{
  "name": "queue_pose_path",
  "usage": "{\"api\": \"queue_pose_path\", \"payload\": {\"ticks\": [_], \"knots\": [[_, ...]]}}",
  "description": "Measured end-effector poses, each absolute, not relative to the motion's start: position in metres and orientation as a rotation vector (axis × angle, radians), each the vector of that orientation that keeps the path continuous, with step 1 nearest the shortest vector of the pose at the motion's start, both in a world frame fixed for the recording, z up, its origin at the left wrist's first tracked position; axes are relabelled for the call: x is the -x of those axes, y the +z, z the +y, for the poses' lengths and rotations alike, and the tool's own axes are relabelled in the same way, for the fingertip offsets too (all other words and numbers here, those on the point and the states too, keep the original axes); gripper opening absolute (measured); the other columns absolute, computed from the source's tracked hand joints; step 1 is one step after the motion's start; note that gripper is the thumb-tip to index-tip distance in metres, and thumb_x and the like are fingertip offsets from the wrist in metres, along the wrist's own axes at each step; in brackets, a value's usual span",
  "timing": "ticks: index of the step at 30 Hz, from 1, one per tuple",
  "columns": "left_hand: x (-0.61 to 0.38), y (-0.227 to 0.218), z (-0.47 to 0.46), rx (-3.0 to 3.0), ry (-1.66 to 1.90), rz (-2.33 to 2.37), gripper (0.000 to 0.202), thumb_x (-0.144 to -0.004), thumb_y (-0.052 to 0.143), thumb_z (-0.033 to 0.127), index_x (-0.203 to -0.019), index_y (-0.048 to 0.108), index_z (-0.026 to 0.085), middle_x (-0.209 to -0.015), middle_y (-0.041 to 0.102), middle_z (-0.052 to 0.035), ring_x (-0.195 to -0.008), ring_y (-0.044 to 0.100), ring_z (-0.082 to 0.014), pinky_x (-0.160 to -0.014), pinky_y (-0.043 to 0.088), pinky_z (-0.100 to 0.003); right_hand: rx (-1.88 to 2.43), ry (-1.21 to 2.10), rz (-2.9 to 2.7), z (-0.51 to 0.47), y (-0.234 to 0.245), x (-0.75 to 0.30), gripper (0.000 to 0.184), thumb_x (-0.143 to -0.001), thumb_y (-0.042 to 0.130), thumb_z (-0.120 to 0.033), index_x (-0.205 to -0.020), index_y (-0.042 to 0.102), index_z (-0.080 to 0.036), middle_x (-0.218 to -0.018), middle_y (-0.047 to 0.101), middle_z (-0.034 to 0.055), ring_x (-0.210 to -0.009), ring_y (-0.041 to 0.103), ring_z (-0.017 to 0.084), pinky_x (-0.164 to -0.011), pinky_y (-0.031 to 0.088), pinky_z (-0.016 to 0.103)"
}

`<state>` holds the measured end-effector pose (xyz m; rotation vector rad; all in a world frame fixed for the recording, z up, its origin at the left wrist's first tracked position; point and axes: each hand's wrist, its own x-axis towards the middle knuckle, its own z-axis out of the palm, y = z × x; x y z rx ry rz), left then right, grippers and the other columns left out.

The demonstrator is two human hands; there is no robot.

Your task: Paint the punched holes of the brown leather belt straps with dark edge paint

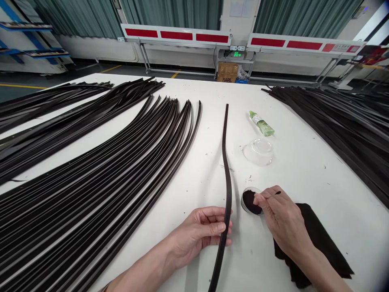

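Observation:
A single long dark strap lies on edge down the middle of the white table. My left hand is closed on this strap near its close end, thumb on top. My right hand pinches a thin brush whose tip dips into a small round jar of dark paste. The jar stands just right of the strap. Under my right wrist lies a black cloth.
Several rows of dark straps fan across the left of the table; another heap covers the right. A green bottle lies on its side beyond a clear lid. Red-and-white barriers stand behind.

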<state>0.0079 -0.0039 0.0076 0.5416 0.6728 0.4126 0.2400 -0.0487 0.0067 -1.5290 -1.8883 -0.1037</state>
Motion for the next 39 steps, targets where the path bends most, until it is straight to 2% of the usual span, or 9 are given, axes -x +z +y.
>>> {"api": "queue_pose_path", "payload": {"ticks": [4,10,16,21,25,28,33,39], "knots": [[-0.008,0.009,-0.004,-0.55,0.416,0.673,0.027,-0.076,0.078,0.016,-0.102,0.07,0.014,-0.092,0.068,-0.0082,-0.085,0.064,-0.0165,-0.081,0.057,-0.036,1.579,0.014,-1.747,-0.052,0.014,-0.239,0.026,-0.099,0.047,-0.022,-0.075,0.058,-0.02,-0.069,0.06,0.0012,-0.07,0.055,0.015,-0.062,0.044,0.028],[-0.008,0.012,-0.005,-0.537,0.418,0.684,0.028,-0.074,0.08,0.017,-0.101,0.071,0.014,-0.091,0.068,-0.0083,-0.083,0.064,-0.0167,-0.081,0.057,-0.037,1.695,0.432,-1.182,-0.061,0.024,-0.24,0.037,-0.099,0.046,-0.041,-0.076,0.065,-0.019,-0.075,0.066,0.0032,-0.068,0.063,0.015,-0.062,0.051,0.024],[-0.009,0.013,-0.005,-0.524,0.413,0.674,0.031,-0.071,0.082,0.018,-0.1,0.072,0.014,-0.091,0.069,-0.0078,-0.081,0.065,-0.0165,-0.082,0.057,-0.038,1.529,0.567,-1.173,-0.066,0.017,-0.232,0.039,-0.098,0.046,-0.044,-0.078,0.064,-0.017,-0.077,0.068,0.0075,-0.069,0.064,0.018,-0.058,0.051,0.026],[-0.009,0.008,-0.005,-0.514,0.401,0.653,0.033,-0.069,0.083,0.019,-0.1,0.074,0.015,-0.092,0.069,-0.0073,-0.082,0.065,-0.0168,-0.085,0.055,-0.04,1.525,0.447,-1.374,-0.075,0.025,-0.211,0.034,-0.1,0.041,-0.031,-0.077,0.064,-0.02,-0.079,0.067,0.0049,-0.073,0.063,0.016,-0.062,0.048,0.024],[-0.009,0.006,-0.007,-0.501,0.41,0.631,0.031,-0.07,0.082,0.018,-0.1,0.074,0.016,-0.093,0.07,-0.0087,-0.083,0.066,-0.0181,-0.085,0.054,-0.04,1.267,0.33,-1.591,-0.075,0.028,-0.201,0.026,-0.096,0.039,-0.01,-0.087,0.062,-0.02,-0.082,0.066,0.0043,-0.079,0.064,0.016,-0.071,0.05,0.029],[-0.009,0.007,-0.007,-0.499,0.411,0.631,0.031,-0.071,0.081,0.017,-0.101,0.073,0.015,-0.094,0.07,-0.0089,-0.083,0.065,-0.0175,-0.084,0.055,-0.039,1.136,0.281,-1.688,-0.072,0.024,-0.199,0.028,-0.09,0.041,0.001,-0.096,0.06,-0.018,-0.081,0.065,0.0045,-0.078,0.062,0.017,-0.07,0.05,0.033],[-0.008,0.008,-0.005,-0.507,0.401,0.611,0.031,-0.072,0.081,0.017,-0.101,0.072,0.015,-0.091,0.068,-0.0079,-0.083,0.065,-0.0173,-0.084,0.055,-0.038,1.092,0.273,-1.747,-0.071,0.019,-0.198,0.028,-0.086,0.043,0.004,-0.096,0.057,-0.018,-0.081,0.066,0.0044,-0.078,0.062,0.017,-0.07,0.05,0.035],[-0.009,0.008,-0.006,-0.518,0.407,0.611,0.029,-0.072,0.081,0.017,-0.1,0.073,0.015,-0.093,0.069,-0.0085,-0.083,0.065,-0.0174,-0.083,0.055,-0.039,1.098,0.25,-1.8,-0.07,0.023,-0.197,0.028,-0.088,0.042,0.003,-0.099,0.059,-0.017,-0.079,0.067,0.0039,-0.079,0.063,0.017,-0.072,0.05,0.034]]}}
